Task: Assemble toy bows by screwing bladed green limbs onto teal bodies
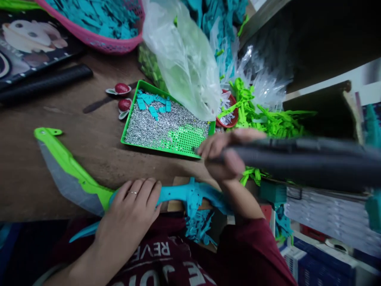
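Observation:
My left hand, with a ring on one finger, is wrapped over the middle of a plastic toy knife. This toy has a blue body, a bright green arm and a grey blade stretching to the left. It lies along the table's near edge, partly over a piece of wood. Right of it, my right hand grips a long black electric screwdriver, smeared by motion. Its tip points left, at the corner of a green perforated tray of small silver screws.
Small blue pieces lie in the tray. Behind stand a pink basket of blue parts and a plastic bag. Bright green parts pile up at right, near a red bowl. A black rod lies at left.

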